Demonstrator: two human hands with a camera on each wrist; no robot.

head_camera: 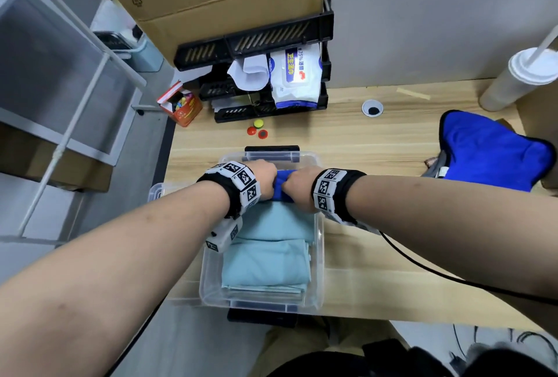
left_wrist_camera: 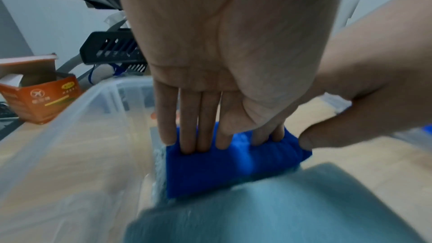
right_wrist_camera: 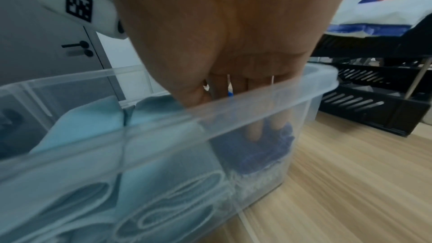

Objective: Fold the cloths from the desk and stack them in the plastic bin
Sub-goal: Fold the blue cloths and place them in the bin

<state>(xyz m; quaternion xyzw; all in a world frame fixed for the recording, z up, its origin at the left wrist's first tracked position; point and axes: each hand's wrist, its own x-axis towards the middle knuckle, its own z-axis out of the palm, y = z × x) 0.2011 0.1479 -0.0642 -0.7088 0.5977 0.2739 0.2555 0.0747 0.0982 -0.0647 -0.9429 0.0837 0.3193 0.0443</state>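
Note:
A folded blue cloth (head_camera: 283,189) sits at the far end of the clear plastic bin (head_camera: 317,259), past two folded pale teal cloths (head_camera: 265,265). My left hand (head_camera: 265,179) presses on the blue cloth (left_wrist_camera: 224,167) from the left with straight fingers (left_wrist_camera: 187,136). From the right, my right hand (head_camera: 297,186) pinches that cloth, its thumb (left_wrist_camera: 306,141) on the near side. Through the bin wall (right_wrist_camera: 163,136) in the right wrist view, its fingers (right_wrist_camera: 254,128) reach down into the blue cloth (right_wrist_camera: 261,154). Another blue cloth (head_camera: 489,153) lies unfolded on the desk at the right.
Behind the bin stands a black tiered tray (head_camera: 271,84) holding a pack of wipes (head_camera: 297,78). An orange box (head_camera: 181,105) and round magnets (head_camera: 257,129) lie near it. A lidded white cup (head_camera: 519,78) stands at the back right. A black cable (head_camera: 437,274) crosses the desk.

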